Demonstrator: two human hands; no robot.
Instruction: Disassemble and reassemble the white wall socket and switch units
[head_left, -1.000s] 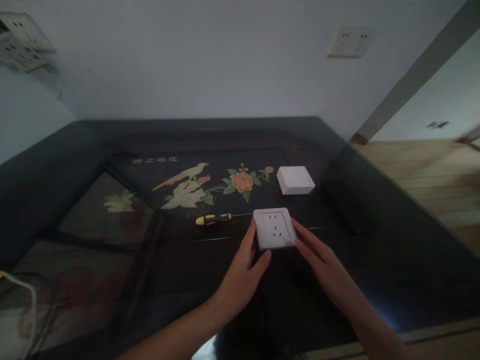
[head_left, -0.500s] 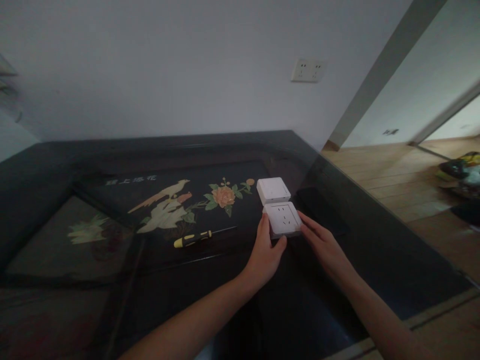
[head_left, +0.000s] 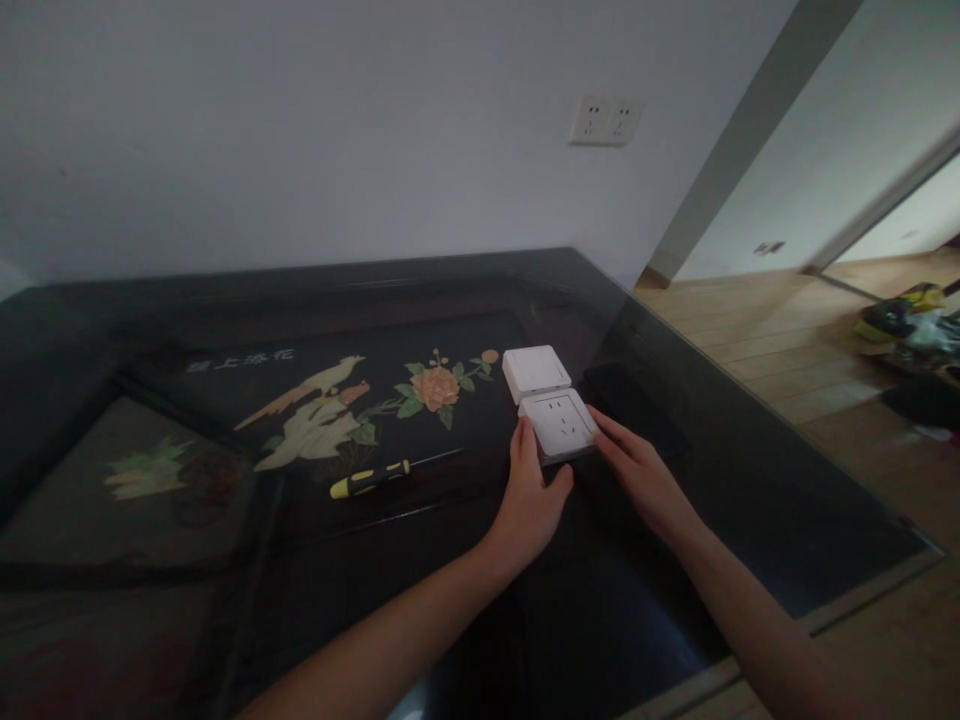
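A white wall socket [head_left: 556,424] with slotted holes lies on the dark glossy table [head_left: 420,570], between my two hands. My left hand [head_left: 531,505] grips its left side and front edge, thumb at the front. From the right, my right hand [head_left: 637,468] has its fingers against the socket's right edge. Directly behind it, close against its back edge, is a white switch [head_left: 535,370] with a plain face. To the left rests a yellow and black screwdriver [head_left: 375,478], its shaft pointing right.
Flower and bird decoration [head_left: 435,388] shows on the tabletop. A dark flat object [head_left: 634,405] lies right of the socket. A double outlet [head_left: 606,121] is on the wall behind. Assorted items [head_left: 911,325] sit on the wooden floor at the far right.
The view has shifted slightly, so everything appears a little further left and mostly higher. Both hands stay on the socket, and the switch and screwdriver keep their places on the table.
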